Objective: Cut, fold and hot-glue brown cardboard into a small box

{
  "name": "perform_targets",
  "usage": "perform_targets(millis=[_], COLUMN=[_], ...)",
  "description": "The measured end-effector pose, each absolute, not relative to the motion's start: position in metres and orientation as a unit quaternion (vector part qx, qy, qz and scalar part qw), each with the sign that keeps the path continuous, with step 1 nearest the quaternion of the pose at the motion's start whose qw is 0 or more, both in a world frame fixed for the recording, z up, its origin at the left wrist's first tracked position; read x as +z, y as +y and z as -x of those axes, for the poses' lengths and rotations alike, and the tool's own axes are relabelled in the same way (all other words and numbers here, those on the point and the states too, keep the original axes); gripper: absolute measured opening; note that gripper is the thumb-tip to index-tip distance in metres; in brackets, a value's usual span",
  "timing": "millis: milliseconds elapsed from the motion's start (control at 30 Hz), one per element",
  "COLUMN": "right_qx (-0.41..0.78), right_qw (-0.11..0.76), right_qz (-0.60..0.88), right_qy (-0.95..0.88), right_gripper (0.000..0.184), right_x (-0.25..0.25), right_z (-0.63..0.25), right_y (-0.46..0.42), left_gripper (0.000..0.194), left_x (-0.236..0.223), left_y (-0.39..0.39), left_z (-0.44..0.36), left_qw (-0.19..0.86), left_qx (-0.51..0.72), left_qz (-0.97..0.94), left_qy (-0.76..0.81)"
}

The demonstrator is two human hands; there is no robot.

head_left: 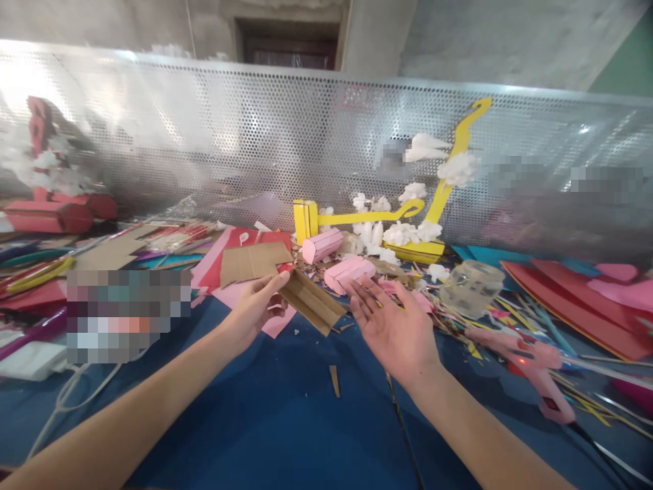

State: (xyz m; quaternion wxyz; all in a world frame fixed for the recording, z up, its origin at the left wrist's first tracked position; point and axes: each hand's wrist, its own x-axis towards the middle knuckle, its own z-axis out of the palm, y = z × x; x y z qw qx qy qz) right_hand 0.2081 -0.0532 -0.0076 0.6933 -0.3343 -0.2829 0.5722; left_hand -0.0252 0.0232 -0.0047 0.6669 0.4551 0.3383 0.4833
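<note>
My left hand point(256, 307) grips a folded piece of brown cardboard point(312, 301) by its left end, holding it just above the blue table cover point(286, 408). My right hand point(392, 325) is held palm up with fingers spread, empty, right beside the cardboard's far end. A larger flat cardboard piece point(254, 261) lies behind my left hand. Two pink foam blocks point(348, 271) point(321, 245) rest just beyond my hands.
A pink glue gun point(535, 367) lies at the right with its cord running toward me. A clear glass jar point(470, 287), a yellow foam model with white cotton tufts point(423, 224), coloured paper sheets and scraps crowd the table. A perforated metal screen point(255, 143) stands behind.
</note>
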Motion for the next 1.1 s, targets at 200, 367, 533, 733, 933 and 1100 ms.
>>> perform_targets(millis=[200,367,533,733,933,1100], right_qx=[0.518,0.489,0.432,0.23,0.208,0.185], right_qw=[0.688,0.684,0.656,0.513,0.497,0.479], right_qz=[0.369,0.386,0.416,0.521,0.535,0.551], right_qy=[-0.348,-0.38,-0.458,-0.642,-0.651,-0.657], right_gripper=[0.023,0.029,0.025,0.021,0.012,0.014], right_x=[-0.017,-0.021,-0.015,-0.01,-0.012,-0.012], right_z=[-0.206,-0.203,-0.196,-0.188,-0.188,-0.186], right_y=[-0.05,-0.049,-0.057,-0.067,-0.067,-0.067], left_gripper=[0.04,0.041,0.041,0.048,0.045,0.034], left_x=[-0.002,0.002,0.0,0.002,0.0,-0.006], left_y=[0.02,0.016,0.015,0.008,-0.003,-0.007], left_z=[0.025,0.023,0.022,0.019,0.013,0.011], left_qw=[0.672,0.68,0.688,0.707,0.688,0.643], left_qx=[0.478,0.469,0.465,0.447,0.366,0.33], left_qz=[-0.454,-0.462,-0.461,-0.474,-0.58,-0.653], left_qy=[0.339,0.325,0.313,0.275,0.236,0.225])
